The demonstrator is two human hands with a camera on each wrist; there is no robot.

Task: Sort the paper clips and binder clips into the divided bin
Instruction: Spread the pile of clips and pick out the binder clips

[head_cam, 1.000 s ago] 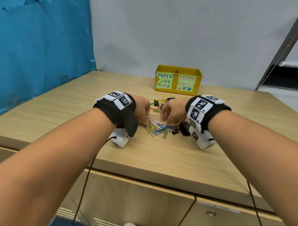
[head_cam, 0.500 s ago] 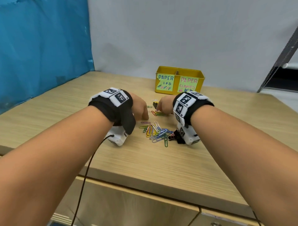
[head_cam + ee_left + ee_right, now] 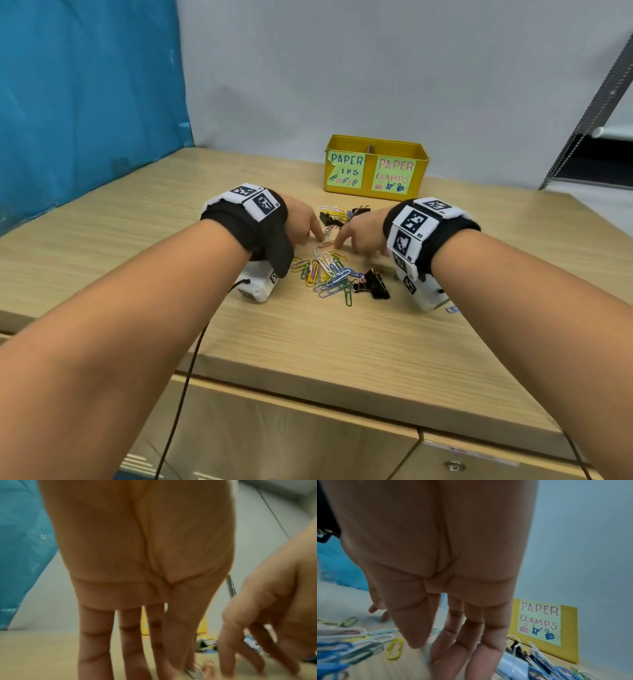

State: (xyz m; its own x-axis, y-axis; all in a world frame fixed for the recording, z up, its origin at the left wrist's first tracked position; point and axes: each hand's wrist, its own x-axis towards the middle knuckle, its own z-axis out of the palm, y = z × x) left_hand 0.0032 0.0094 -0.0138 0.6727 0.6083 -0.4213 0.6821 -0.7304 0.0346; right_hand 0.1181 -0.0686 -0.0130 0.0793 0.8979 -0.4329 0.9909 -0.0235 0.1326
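Left hand (image 3: pixel 303 224), centre of the head frame: fingers extended downward, tips on the wooden tabletop (image 3: pixel 137 219) at the far edge of the paper clips; whether they pinch a clip, cannot tell. Loose heap of coloured paper clips (image 3: pixel 325 272) lies just below both hands. A black binder clip (image 3: pixel 371 286) sits at the heap's right edge; more binder clips (image 3: pixel 337 216) lie beyond the fingertips. Right hand (image 3: pixel 361 234): fingers straight, spread, tips down on the table, gripping nothing visible. Yellow divided bin (image 3: pixel 375 168), upper centre-right, stands well behind, labelled for clips and clamps.
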